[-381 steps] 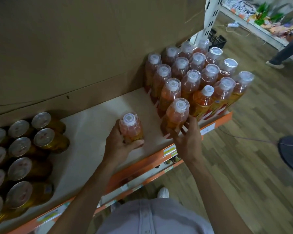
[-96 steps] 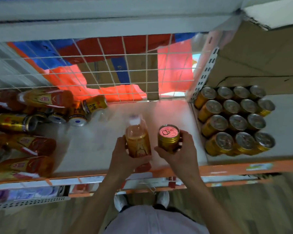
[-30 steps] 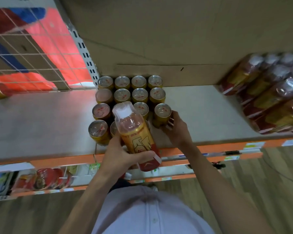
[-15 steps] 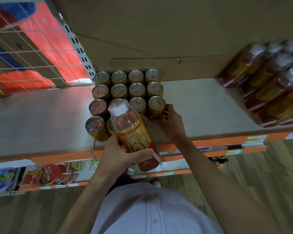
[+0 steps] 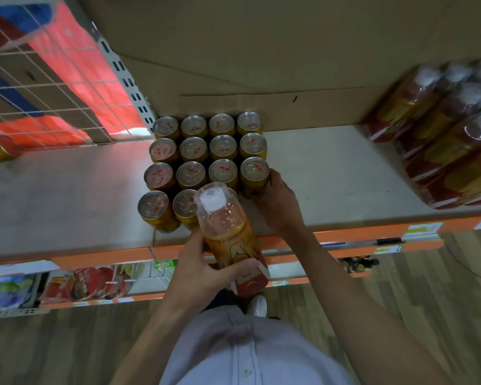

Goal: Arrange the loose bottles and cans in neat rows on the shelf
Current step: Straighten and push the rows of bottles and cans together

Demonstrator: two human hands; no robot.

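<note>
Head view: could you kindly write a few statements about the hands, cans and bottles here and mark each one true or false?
1. The left hand holds a white-capped bottle. True.
2. The right hand rests on the shelf, touching nothing. False: it grips an end can in the third row.
3. The block of cans lies toppled. False: the cans stand upright in rows.
4. Other bottles stand grouped at the shelf's right. True.

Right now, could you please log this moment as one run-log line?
left hand: holds bottle at shelf front | right hand: grips can at third row's right end | cans: upright rows | bottle: not yet placed
</note>
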